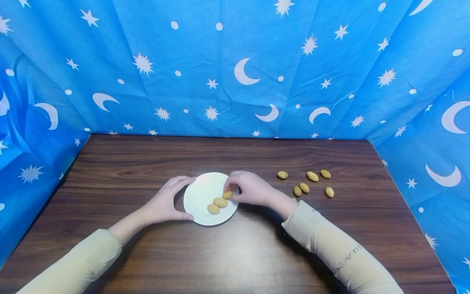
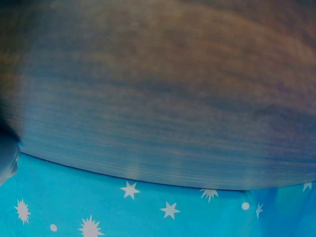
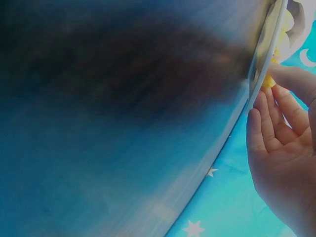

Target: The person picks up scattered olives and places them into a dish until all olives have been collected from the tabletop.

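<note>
We're seeing a cream left sleeve [image 1: 69,263], loose and wrinkly, ending a bit behind the left hand [image 1: 166,202] in a wide, puffy cuff [image 1: 105,247]. Right sleeve [image 1: 330,241] is the same cream colour, and its edge looks kinda rumpled just behind the right hand [image 1: 251,190]. Further back from that hand we can spot some dark lettering [image 1: 348,257], too small for us to read. Both hands are bare, wrists [image 1: 129,224] too.

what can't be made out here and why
Head view: part of the held oval piece, covered by the right hand.
Head view: most of another oval piece, behind the right arm.
Head view: sleeve lettering, too small to read.
Left wrist view: a grey shape, cut off by the left edge.
Right wrist view: the top of the plate, seen nearly edge-on; table, blurred.
</note>
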Demonstrator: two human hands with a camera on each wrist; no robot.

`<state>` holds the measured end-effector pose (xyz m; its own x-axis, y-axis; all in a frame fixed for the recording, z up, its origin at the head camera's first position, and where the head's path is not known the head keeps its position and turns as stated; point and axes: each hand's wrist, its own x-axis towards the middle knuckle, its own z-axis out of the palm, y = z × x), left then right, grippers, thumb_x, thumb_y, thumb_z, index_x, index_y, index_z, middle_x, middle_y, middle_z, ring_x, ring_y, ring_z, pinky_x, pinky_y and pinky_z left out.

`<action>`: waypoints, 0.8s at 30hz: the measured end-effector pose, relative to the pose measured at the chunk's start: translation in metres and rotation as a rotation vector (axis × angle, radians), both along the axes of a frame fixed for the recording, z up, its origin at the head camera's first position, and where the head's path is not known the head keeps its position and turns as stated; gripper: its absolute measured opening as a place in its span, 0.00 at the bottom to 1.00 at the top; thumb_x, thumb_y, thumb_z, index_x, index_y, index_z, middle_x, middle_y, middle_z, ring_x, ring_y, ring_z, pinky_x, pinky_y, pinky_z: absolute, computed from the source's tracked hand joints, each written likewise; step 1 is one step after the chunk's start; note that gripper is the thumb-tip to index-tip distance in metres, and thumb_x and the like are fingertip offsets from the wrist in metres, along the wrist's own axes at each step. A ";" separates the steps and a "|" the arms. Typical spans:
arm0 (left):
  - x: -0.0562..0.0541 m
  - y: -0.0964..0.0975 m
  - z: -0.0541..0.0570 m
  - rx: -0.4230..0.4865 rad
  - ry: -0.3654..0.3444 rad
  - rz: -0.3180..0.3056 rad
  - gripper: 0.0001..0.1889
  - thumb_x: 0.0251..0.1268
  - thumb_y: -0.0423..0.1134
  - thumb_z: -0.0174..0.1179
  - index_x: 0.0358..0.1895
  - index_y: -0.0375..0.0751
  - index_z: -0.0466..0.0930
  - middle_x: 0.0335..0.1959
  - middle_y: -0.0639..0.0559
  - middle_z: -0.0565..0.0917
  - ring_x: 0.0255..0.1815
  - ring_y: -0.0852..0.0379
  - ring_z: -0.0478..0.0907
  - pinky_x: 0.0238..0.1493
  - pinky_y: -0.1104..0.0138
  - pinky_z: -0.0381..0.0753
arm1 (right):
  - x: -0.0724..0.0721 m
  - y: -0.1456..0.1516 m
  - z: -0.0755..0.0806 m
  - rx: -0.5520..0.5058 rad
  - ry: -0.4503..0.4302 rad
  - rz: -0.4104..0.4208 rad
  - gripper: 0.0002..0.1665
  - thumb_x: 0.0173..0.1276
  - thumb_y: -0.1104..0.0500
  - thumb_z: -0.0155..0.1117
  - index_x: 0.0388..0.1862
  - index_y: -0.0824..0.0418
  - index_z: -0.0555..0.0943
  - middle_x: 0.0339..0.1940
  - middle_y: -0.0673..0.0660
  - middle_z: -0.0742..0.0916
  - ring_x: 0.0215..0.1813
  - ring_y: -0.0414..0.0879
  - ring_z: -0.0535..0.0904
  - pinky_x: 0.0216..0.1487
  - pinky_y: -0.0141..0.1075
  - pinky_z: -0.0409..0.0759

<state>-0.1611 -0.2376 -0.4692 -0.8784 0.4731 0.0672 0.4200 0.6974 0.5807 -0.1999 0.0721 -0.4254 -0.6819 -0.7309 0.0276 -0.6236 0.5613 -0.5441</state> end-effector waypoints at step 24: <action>0.001 -0.001 -0.001 -0.005 -0.010 0.011 0.58 0.45 0.57 0.85 0.80 0.39 0.67 0.75 0.36 0.72 0.78 0.31 0.65 0.76 0.31 0.67 | -0.011 0.034 0.010 -0.088 0.021 -0.090 0.12 0.68 0.65 0.75 0.50 0.60 0.89 0.46 0.55 0.91 0.50 0.48 0.87 0.56 0.43 0.88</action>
<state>-0.1602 -0.2382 -0.4704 -0.8842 0.4636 0.0565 0.4067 0.7047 0.5814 -0.2113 0.1058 -0.4152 -0.7433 -0.6609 0.1037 -0.5845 0.5662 -0.5812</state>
